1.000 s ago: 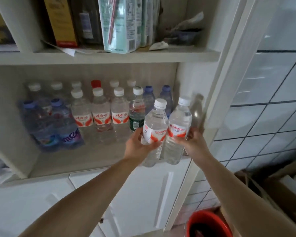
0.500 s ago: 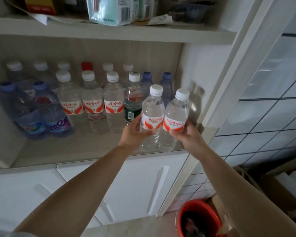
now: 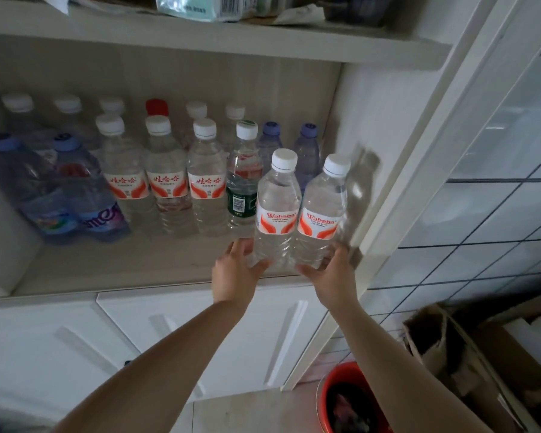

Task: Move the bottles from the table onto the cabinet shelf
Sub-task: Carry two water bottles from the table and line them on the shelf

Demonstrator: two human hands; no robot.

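Observation:
Two clear Wahaha water bottles with white caps stand side by side at the front right of the cabinet shelf: the left bottle and the right bottle. My left hand is at the left bottle's base, with its fingers spread and loose against it. My right hand cups the foot of the right bottle in the same loose way. Behind them, several more bottles fill the shelf in rows, some with blue caps and one with a red cap.
The cabinet's right side wall is close beside the right bottle. An upper shelf carrying cartons hangs overhead. White cabinet doors are below the shelf. A red bucket and cardboard boxes stand on the floor at the right.
Both bottles went from being carried in the air to standing on the shelf's front right. My hands slid from the labels down to the bases and loosened.

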